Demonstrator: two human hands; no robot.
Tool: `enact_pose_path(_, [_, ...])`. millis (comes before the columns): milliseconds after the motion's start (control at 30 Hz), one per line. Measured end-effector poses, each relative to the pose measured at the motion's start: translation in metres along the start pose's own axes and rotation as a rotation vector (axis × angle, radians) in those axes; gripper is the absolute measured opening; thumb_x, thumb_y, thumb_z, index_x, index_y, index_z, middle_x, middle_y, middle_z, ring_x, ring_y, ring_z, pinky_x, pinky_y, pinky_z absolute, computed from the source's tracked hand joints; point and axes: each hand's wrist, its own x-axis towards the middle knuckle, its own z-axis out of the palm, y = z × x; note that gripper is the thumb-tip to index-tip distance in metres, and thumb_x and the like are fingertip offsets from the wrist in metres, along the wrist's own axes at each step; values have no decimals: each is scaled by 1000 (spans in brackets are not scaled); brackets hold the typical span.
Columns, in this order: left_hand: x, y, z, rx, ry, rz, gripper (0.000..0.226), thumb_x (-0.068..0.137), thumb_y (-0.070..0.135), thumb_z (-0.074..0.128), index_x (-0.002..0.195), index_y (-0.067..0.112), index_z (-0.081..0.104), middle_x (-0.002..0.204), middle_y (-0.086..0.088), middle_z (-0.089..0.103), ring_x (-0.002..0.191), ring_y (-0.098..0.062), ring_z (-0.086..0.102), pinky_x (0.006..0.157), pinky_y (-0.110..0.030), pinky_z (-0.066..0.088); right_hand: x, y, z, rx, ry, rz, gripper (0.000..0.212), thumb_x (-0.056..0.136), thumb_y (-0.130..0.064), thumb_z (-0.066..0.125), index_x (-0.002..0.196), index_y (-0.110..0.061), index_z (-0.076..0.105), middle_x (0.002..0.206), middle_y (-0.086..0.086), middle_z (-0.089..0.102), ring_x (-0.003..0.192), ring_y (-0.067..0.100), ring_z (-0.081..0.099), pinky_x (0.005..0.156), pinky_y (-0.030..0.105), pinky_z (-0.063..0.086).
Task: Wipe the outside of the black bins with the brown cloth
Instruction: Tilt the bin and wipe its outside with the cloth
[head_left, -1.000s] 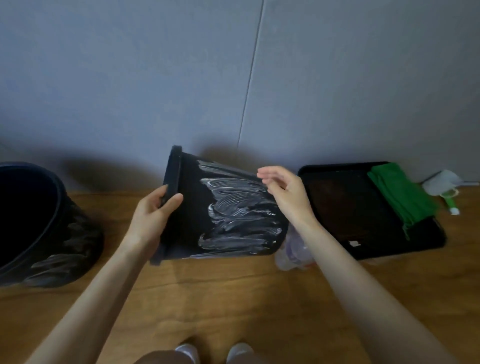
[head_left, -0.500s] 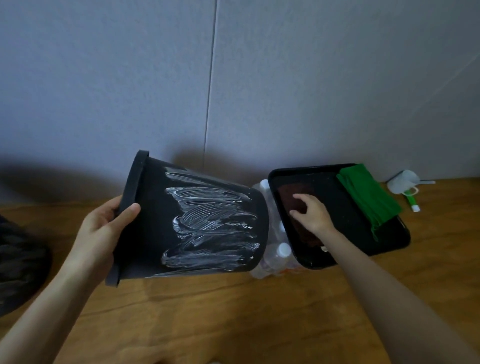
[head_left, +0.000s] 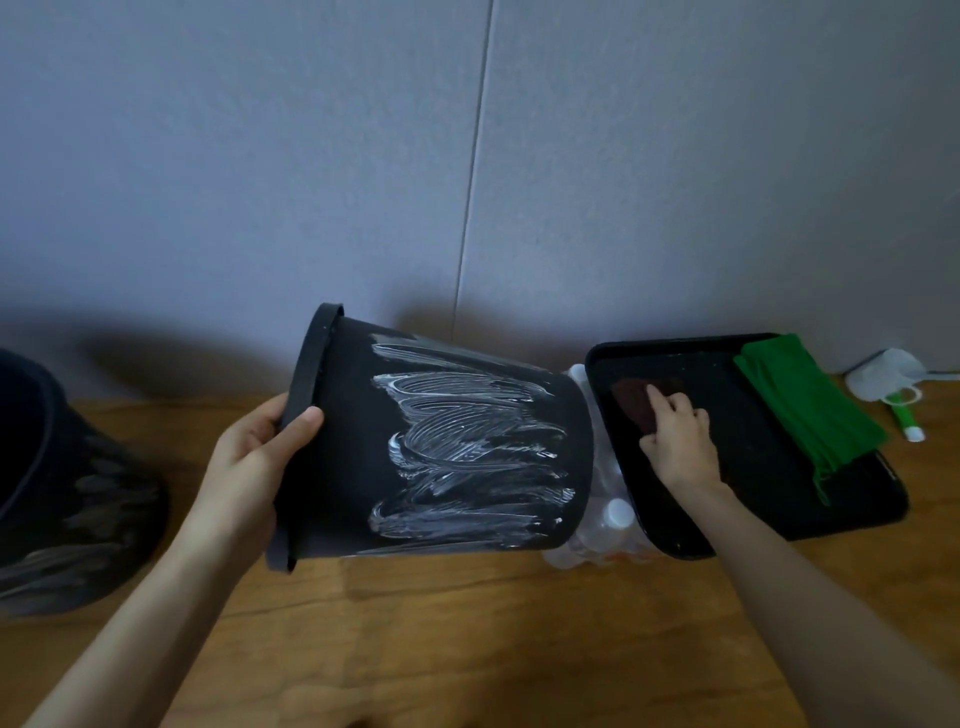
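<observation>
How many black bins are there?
2. One black bin is tipped sideways in the middle, its rim gripped by the left hand. The other bin sits at the far left edge, partly cut off. More could be out of view.

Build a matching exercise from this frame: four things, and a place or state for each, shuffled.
Things: 1 streaked bin; 2 brown cloth; 3 green cloth; 4 bottles.
Places: A in tray, touched by right hand; B draped over tray's right side; C tipped, rim gripped by left hand; D between streaked bin and tray.
Pairs: 1-C; 2-A; 3-B; 4-D.
</observation>
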Motion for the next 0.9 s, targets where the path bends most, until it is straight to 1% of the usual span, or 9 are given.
enact_pose_path(133, [-7,6,-1,-28,-5,5,20,92,6,47,96,13,65,74,5,73,68,-7,68,55,-14,51,3,5,-8,239,175,1,43,88,-1,48,130,-9,53,124,19,49,108,38,45,93,42,40])
enact_pose_path(267, [-15,9,-2,-29,-3,2,21,91,5,47,97,13,65,74,5,73,68,-6,68,54,-13,50,-5,-8,-34,507,323,-56,39,86,4,46,122,-4,59,122,22,52,113,37,49,100,30,32])
enact_pose_path(367, [-18,8,-3,28,82,-3,24,89,4,49,89,19,68,74,7,73,71,-8,67,59,-19,52,-18,-37,-57,726,202,-85,36,91,-2,41,121,-13,58,122,6,55,115,19,49,95,22,34])
enact_pose_path(467, [-22,6,-6,108,161,-2,23,89,8,53,82,22,68,69,11,72,67,-5,64,57,-18,49,-32,-64,-68,894,63,-130,26,92,-6,42,103,-21,59,98,1,62,90,13,56,69,12,41])
enact_pose_path(533, [-27,8,-9,123,167,6,19,89,11,55,82,23,68,69,11,72,65,-3,65,55,-14,49,-44,-78,-69,957,34,-150,20,92,-6,44,96,-18,59,89,-1,62,79,7,57,66,12,40])
enact_pose_path(633, [-34,11,-11,126,170,-8,19,89,10,55,83,21,68,68,10,72,66,-7,65,53,-14,50,-60,-91,-65,926,32,-185,7,88,-10,55,91,-16,58,81,-6,62,79,11,58,71,27,42])
enact_pose_path(700, [-39,14,-8,123,167,-44,21,89,7,53,82,20,69,66,9,72,63,-8,65,54,-17,51,-74,-100,-62,794,18,-217,9,83,-19,64,90,-19,57,83,-6,62,81,14,57,72,29,41])
enact_pose_path(800, [-48,18,-3,119,147,-65,25,89,3,51,78,18,68,62,9,71,61,-9,65,58,-23,53,-98,-115,-52,444,96,-392,27,79,-39,58,95,-17,57,105,-4,60,99,18,52,90,41,39])
enact_pose_path(900, [-56,24,1,136,140,-30,27,88,1,52,75,18,67,60,11,70,59,-5,64,59,-22,53,-118,-132,-50,402,88,-527,28,80,-41,51,87,-14,49,133,5,50,124,27,41,103,48,33])
